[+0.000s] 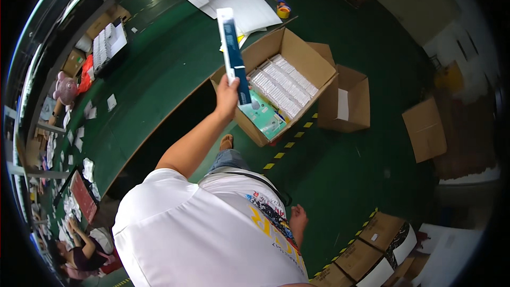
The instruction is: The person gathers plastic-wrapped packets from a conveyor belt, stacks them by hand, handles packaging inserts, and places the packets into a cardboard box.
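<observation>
Above open cardboard box (297,53) of white packs (284,85), left hand (227,95) grip closed round long blue-white box (232,53)

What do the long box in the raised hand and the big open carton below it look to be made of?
The long blue and white box, gripped at its lower end by the left hand, looks like thin printed paperboard with a slight sheen: crisp edges, glossy face. The open carton looks like plain brown corrugated cardboard, matte, with folded flaps. What the white packs inside are made of I cannot tell.

A glossy blue-and-white card packet (232,53) above a matt brown corrugated cardboard box (297,53) on smooth green tabletop (159,69).
</observation>
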A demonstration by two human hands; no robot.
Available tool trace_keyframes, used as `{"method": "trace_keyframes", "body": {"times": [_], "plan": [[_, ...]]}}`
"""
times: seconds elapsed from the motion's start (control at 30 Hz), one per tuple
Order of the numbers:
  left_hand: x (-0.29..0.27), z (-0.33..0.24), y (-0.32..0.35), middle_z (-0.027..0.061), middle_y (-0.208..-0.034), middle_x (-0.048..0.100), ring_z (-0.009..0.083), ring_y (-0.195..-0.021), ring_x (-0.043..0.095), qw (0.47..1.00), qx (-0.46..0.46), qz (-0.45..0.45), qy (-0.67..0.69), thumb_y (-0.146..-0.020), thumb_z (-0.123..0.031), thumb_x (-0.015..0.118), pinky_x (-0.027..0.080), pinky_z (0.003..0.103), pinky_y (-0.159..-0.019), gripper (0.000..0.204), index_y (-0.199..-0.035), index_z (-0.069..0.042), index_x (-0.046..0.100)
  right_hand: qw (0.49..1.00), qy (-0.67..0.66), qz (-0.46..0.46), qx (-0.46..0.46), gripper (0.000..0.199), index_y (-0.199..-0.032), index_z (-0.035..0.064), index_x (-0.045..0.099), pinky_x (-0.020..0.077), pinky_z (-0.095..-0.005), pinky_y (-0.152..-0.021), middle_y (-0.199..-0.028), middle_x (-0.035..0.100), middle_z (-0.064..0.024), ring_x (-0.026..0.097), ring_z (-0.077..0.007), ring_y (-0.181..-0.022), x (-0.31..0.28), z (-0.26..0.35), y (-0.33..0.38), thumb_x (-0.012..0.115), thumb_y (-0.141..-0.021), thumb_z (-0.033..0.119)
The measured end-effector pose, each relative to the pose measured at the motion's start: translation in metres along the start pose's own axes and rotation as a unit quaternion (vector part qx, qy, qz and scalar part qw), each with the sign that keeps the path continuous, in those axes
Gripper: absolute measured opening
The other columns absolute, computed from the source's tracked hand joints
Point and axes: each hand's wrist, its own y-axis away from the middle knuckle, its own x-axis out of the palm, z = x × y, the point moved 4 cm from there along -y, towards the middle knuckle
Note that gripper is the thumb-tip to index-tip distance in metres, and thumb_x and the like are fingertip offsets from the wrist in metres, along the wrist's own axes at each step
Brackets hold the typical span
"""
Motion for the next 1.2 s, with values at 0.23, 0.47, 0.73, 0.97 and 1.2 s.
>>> {"method": "trace_keyframes", "body": {"times": [0.23,0.47,0.73,0.97,1.2], "plan": [[-0.090,-0.042,-0.060,0.0154,-0.095,0.067,0.0226,-0.074,0.067,0.990,-0.003,-0.139,-0.011,-0.097,-0.010,0.043,0.055,0.033,-0.067,0.021,-0.114,0.000,0.048,0.999,-0.001,0.019,-0.041,0.037,-0.116,0.0027,0.061,0.0509,-0.0408,-0.083,-0.105,0.066,-0.0160,0.065,-0.0313,-0.097,0.014,0.052,-0.042,0.063,-0.086,0.026],[-0.082,-0.006,-0.091,0.0058,-0.086,0.065,0.0110,-0.073,0.059,0.980,-0.001,-0.098,-0.173,-0.092,-0.018,0.059,0.049,0.027,-0.068,0.020,-0.104,-0.002,0.059,0.995,0.022,-0.054,-0.076,0.030,-0.114,-0.0009,0.060,0.0529,-0.0325,-0.079,-0.095,0.069,-0.0149,0.068,-0.0226,-0.087,0.018,0.164,-0.067,0.060,-0.091,0.018],[-0.013,0.014,-0.031,0.0067,-0.098,0.063,0.0125,-0.090,0.056,0.980,-0.050,0.145,-0.127,-0.095,-0.020,0.056,0.047,0.029,-0.080,0.029,-0.118,-0.003,0.055,0.932,-0.338,-0.047,-0.120,0.034,-0.122,-0.0023,0.055,0.0545,-0.0302,-0.074,-0.106,0.064,-0.0168,0.065,-0.0205,-0.086,0.014,0.356,-0.078,0.049,-0.099,0.022],[-0.014,-0.001,-0.061,0.0048,-0.098,0.062,0.0099,-0.084,0.057,0.976,-0.088,0.200,-0.009,-0.097,-0.018,0.052,0.048,0.025,-0.074,0.025,-0.117,-0.002,0.052,0.863,-0.457,0.168,-0.137,0.045,-0.137,0.0008,0.040,0.0549,-0.0263,-0.064,-0.098,0.063,-0.0084,0.063,-0.0127,-0.077,0.074,0.494,-0.090,0.053,-0.094,0.005],[-0.059,-0.030,-0.162,0.0106,-0.117,0.059,0.0179,-0.107,0.055,0.979,-0.002,0.173,-0.104,-0.096,-0.025,0.055,0.043,0.032,-0.093,0.036,-0.125,-0.004,0.051,0.898,-0.384,0.098,-0.193,0.040,-0.132,-0.0025,0.046,0.0509,-0.0236,-0.056,-0.094,0.067,-0.0099,0.064,-0.0133,-0.067,0.085,0.555,-0.143,0.053,-0.094,0.007]]}}
